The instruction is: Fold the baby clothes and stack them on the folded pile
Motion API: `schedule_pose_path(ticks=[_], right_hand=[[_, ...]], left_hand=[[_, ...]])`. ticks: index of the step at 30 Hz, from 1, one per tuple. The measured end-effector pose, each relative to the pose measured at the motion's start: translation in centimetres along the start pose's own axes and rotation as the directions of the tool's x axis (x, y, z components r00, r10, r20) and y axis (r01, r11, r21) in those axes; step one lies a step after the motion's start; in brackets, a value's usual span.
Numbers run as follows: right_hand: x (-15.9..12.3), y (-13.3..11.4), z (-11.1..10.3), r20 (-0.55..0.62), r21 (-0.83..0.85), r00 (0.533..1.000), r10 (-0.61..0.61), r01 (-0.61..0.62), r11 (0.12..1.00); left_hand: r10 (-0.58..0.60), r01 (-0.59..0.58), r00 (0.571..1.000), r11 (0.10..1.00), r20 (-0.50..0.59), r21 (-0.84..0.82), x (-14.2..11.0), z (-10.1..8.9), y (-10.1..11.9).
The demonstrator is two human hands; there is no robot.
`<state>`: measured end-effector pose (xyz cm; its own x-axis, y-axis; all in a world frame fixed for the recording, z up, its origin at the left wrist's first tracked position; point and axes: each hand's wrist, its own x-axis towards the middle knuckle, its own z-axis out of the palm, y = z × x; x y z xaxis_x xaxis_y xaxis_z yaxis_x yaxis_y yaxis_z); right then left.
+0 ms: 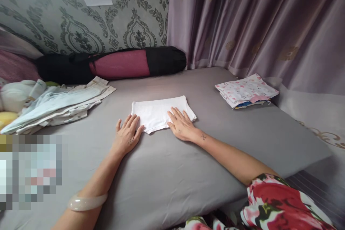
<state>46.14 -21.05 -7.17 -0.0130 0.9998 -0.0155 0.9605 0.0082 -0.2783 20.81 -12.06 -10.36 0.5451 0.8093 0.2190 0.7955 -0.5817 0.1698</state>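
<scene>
A white folded garment [159, 109] lies flat on the grey bed sheet [172, 172], its long side running left to right. My left hand [128, 133] rests at its near left corner, fingers stretched out and touching the cloth's edge and the sheet. On the garment's near right part lies my right hand [181, 125], palm down with the fingers spread. Neither hand grips anything. The garment's exact kind cannot be made out as folded.
A stack of folded printed clothes [246, 90] sits at the right. To the left lies a pile of light clothes [59, 102] beside a plush toy [17, 95]. A long black and maroon bag [118, 64] lines the wall; curtains [242, 21] hang at the right.
</scene>
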Motion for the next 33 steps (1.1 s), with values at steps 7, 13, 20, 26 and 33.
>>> schedule_pose_path(ticks=[7,13,20,26,33], right_hand=[[0.2,0.2,0.0,0.063,0.111,0.998,-0.006,-0.002,0.994],[2.2,2.6,-2.5,-0.021,0.408,0.993,0.113,-0.094,0.908],[3.4,7.3,-5.1,-0.049,0.245,0.859,0.51,-0.485,0.84],[3.3,7.5,-3.8,-0.073,0.08,0.847,0.527,-0.521,0.85],[4.2,6.5,-3.5,-0.039,0.094,0.854,0.519,-0.514,0.853]], left_hand=[[-0.004,0.004,1.0,1.0,0.002,-0.016,0.0,-0.2,0.1],[-0.027,0.029,0.999,0.995,0.017,-0.095,1.6,-1.6,-0.4],[-0.438,0.439,0.898,0.894,0.034,-0.082,5.6,-2.0,-2.3],[-0.497,0.501,0.861,0.866,0.108,-0.003,7.7,-1.5,-2.8],[-0.493,0.499,0.861,0.866,0.123,-0.024,9.3,-1.4,-2.7]])
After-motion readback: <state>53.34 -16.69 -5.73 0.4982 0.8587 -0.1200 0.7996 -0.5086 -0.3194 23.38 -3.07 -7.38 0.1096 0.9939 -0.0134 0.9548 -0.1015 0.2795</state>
